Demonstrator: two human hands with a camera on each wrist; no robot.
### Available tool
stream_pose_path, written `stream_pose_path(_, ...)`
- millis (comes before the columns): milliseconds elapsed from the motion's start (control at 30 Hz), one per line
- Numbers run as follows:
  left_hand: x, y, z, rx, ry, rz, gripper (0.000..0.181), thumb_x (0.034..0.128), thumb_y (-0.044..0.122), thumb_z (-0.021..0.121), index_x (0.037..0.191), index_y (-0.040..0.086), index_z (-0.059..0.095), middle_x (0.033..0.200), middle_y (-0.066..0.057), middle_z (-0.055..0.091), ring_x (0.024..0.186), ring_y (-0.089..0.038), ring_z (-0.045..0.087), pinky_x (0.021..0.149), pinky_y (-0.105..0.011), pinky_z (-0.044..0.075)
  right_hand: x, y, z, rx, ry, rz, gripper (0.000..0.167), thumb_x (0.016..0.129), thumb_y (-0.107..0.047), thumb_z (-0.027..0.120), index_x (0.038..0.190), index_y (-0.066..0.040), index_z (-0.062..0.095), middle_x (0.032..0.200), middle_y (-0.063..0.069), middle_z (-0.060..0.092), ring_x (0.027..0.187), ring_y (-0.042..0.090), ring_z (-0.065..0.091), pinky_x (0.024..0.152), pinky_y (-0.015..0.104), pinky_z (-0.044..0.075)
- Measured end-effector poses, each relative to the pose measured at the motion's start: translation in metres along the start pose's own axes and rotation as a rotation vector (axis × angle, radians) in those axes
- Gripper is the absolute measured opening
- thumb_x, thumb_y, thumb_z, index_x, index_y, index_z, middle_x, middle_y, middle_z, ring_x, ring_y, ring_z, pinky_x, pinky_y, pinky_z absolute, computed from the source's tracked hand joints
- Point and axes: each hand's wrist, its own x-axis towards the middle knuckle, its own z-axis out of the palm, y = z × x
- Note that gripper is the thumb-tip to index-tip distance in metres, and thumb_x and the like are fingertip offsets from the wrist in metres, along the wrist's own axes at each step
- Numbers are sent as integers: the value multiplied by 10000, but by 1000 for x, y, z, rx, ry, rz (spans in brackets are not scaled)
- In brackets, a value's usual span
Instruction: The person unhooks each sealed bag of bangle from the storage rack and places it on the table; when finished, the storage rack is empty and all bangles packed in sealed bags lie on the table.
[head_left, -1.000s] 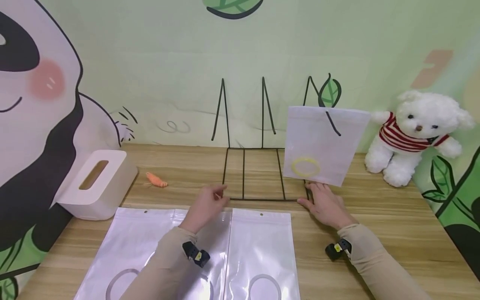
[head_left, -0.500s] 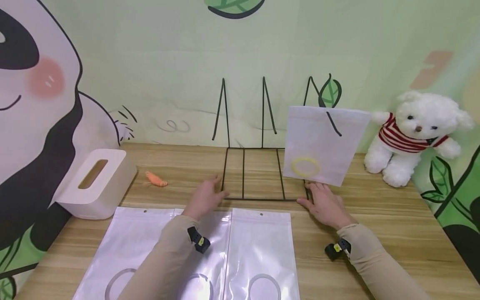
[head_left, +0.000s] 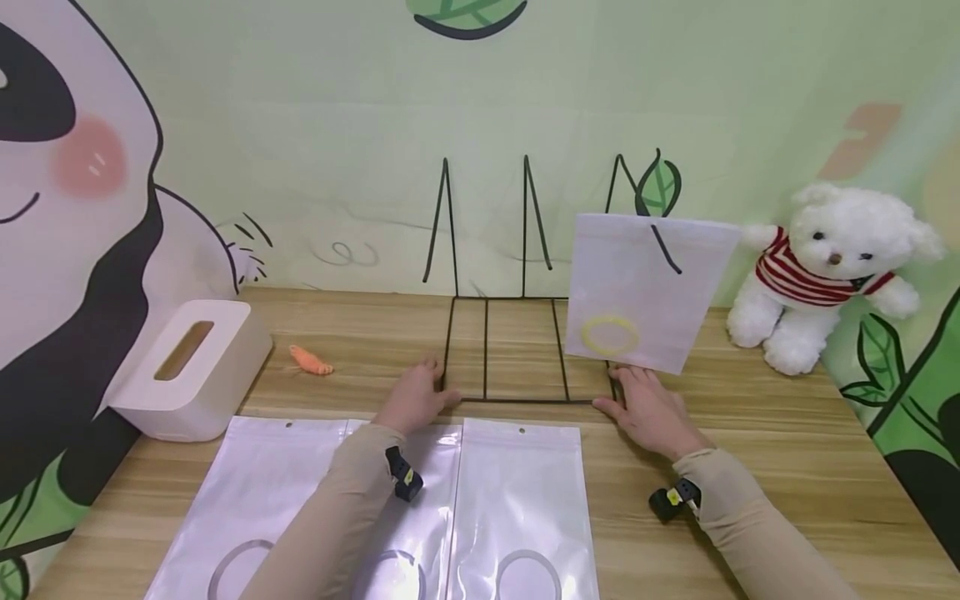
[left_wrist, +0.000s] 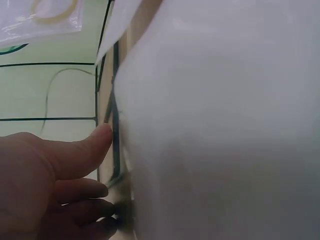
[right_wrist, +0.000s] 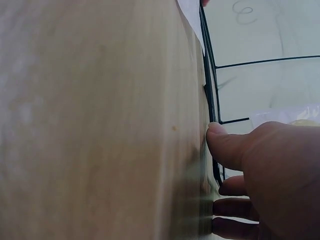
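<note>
Head view — black wire rack [head_left: 523, 297], seemingly metal

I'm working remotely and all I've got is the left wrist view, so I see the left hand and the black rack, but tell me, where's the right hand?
Observer: The right hand is touching the front right corner of the black rack.
Operator: And what is the hanging bag with the yellow ring on?
Observer: It hangs from the right hook, the rightmost of three.
Operator: How many bags are lying on the table?
Observer: Three flat white bags lie side by side in front of the rack.
</note>
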Motion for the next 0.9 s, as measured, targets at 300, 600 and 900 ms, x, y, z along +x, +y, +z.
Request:
stream_pose_path(300,2,-1,2,35,2,-4,722,879,335,712,1420,-41,417,1534,-247,256,1399,-441,244,1150,-506,187,0,0,0,8,-1,7,623,958,-446,580,1358,23,484,1396,191,473,1315,373,398,870,649,438)
stream_pose_path(600,1,4,2,94,36,31,647,859,332,737,1340,-44,526,1443,-246,426,1293,-455,423,1093,-516,331,0,1,0,9,-2,4,630,962,-451,570,1365,24,477,1403,193,466,1322,373,389,879,648,435)
stream_pose_path(900,7,3,6,140,60,68,607,829,367,759,1243,-43,589,1363,-241,501,1196,-463,509,1036,-519,401,-1,2,1,11,-1,1,625,962,-448,573,1362,23,479,1398,193,469,1319,371,393,875,643,440)
